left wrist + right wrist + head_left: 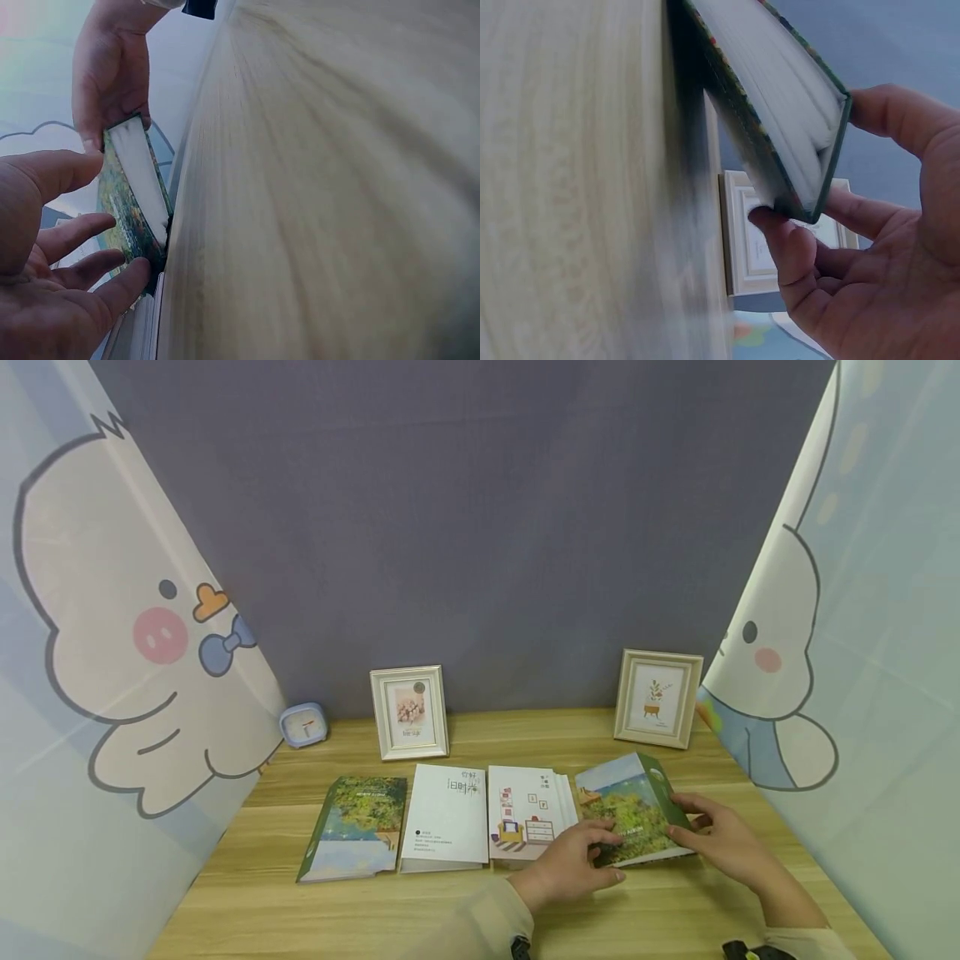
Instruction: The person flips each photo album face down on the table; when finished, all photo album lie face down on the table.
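A photo album (pixel 626 814) with a painted landscape cover and a green spine is tilted, its spine side raised off the table. My right hand (pixel 720 839) holds it by the spine; in the right wrist view the thumb is on one cover and the fingers (pixel 791 251) are under the other, with white pages between. At the album's lower left corner is my left hand (pixel 566 864), fingers spread and fairly straight; in the left wrist view a fingertip (pixel 139 274) meets the cover's edge. Just left lies a white album (pixel 528 814) with a furniture drawing.
Farther left on the wooden table (pixel 360 914) lie another white album (pixel 446 814) and a second landscape album (pixel 356 827). Behind them stand two picture frames (pixel 380 714) and a small blue clock (pixel 303 725). A grey curtain (pixel 480 543) closes off the back.
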`<state>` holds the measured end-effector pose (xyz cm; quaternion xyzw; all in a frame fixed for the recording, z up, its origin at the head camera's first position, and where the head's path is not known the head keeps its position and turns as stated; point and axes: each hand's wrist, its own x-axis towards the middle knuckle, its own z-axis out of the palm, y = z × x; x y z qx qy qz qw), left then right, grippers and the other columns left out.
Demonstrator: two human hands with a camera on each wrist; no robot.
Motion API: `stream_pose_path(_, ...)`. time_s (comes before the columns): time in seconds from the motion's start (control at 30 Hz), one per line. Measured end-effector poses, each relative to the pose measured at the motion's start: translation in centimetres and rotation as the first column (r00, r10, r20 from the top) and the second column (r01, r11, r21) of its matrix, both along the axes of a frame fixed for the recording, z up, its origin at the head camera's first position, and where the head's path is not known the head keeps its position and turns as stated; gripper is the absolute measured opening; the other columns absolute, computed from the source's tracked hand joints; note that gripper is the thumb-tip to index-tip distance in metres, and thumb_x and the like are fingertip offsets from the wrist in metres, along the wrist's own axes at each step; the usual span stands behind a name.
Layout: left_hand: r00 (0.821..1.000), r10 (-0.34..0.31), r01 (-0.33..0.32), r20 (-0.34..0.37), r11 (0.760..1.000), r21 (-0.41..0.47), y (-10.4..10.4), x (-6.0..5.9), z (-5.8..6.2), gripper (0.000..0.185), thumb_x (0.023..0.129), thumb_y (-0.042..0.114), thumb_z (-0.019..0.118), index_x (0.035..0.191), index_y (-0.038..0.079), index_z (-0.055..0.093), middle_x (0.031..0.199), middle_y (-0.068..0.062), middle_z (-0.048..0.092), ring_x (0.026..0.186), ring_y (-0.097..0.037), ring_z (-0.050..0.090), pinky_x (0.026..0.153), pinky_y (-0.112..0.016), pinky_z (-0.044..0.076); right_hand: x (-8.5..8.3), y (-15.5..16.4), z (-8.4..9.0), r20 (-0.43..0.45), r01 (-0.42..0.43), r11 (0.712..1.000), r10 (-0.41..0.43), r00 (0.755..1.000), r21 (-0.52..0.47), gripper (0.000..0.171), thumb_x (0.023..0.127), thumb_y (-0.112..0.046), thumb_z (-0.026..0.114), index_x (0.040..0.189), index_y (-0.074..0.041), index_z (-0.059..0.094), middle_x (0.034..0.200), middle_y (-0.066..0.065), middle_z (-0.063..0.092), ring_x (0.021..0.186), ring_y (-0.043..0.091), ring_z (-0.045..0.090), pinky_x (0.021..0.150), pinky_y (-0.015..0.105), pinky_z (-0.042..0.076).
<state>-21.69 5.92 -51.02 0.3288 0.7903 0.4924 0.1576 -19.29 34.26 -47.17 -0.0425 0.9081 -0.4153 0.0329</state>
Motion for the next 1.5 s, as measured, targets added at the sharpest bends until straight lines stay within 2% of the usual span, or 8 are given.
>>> stream_pose_path(0.2, 1.000, -0.008, 0.008, -0.016, 0.999, -0.041, 0.1, -0.1, 0.1, 0.043, 0.099, 0.022, 0.077, 0.139, 0.013, 0.067, 0.161, 0.003, 0.043, 0.144, -0.010, 0.043, 0.103, -0.020, 0.050, -0.1, 0.2, -0.1, 0.010, 0.007, 1.000, -0.007, 1.000, -0.001, 0.071, 0.096, -0.035, 0.079, 0.149, 0.005, 0.051, 0.147, 0.033, 0.043, 0.113, 0.043, 0.059, 0.075, 0.043, 0.058)
stream_pose_path(0.43, 0.998, -0.021, 0.014, -0.062, 0.994, -0.110, 0.2, -0.2, 0.1, 0.043, 0.100, 0.025, 0.076, 0.140, 0.013, 0.067, 0.160, 0.003, 0.044, 0.141, -0.011, 0.046, 0.100, -0.018, 0.051, -0.1, 0.3, -0.1, 0.047, 0.024, 1.000, -0.024, 0.999, -0.004, 0.073, 0.096, -0.036, 0.078, 0.149, 0.006, 0.050, 0.148, 0.034, 0.044, 0.118, 0.048, 0.057, 0.076, 0.043, 0.060)
stream_pose_path(0.73, 0.996, -0.018, 0.004, -0.085, 0.987, -0.159, 0.3, -0.2, 0.2, 0.041, 0.100, 0.024, 0.076, 0.138, 0.013, 0.069, 0.159, 0.005, 0.045, 0.138, -0.011, 0.048, 0.097, -0.016, 0.051, -0.1, 0.4, -0.2, 0.071, 0.016, 1.000, -0.016, 0.997, -0.010, 0.072, 0.097, -0.035, 0.077, 0.149, 0.006, 0.050, 0.148, 0.036, 0.045, 0.121, 0.052, 0.056, 0.077, 0.044, 0.061)
stream_pose_path(1.1, 0.989, -0.021, -0.010, -0.143, 0.978, -0.206, 0.3, -0.2, 0.3, 0.036, 0.099, 0.026, 0.077, 0.134, 0.018, 0.072, 0.153, 0.007, 0.049, 0.128, -0.006, 0.055, 0.097, -0.015, 0.051, -0.5, 0.4, -1.2, 0.060, 0.005, 1.000, -0.005, 0.998, -0.006, 0.063, 0.093, -0.021, 0.081, 0.143, 0.009, 0.055, 0.134, 0.028, 0.059, 0.110, 0.036, 0.063, 0.075, 0.036, 0.058)
stream_pose_path(1.5, 0.995, -0.013, -0.003, -0.103, 0.987, -0.158, 0.3, -0.1, -0.1, 0.030, 0.099, 0.028, 0.076, 0.129, 0.022, 0.073, 0.152, 0.008, 0.051, 0.125, -0.003, 0.056, 0.100, -0.017, 0.050, -0.2, 0.4, -1.2, 0.043, -0.020, 0.999, 0.021, 0.999, -0.029, 0.063, 0.094, -0.018, 0.080, 0.143, 0.012, 0.053, 0.137, 0.031, 0.055, 0.111, 0.036, 0.063, 0.075, 0.034, 0.058)
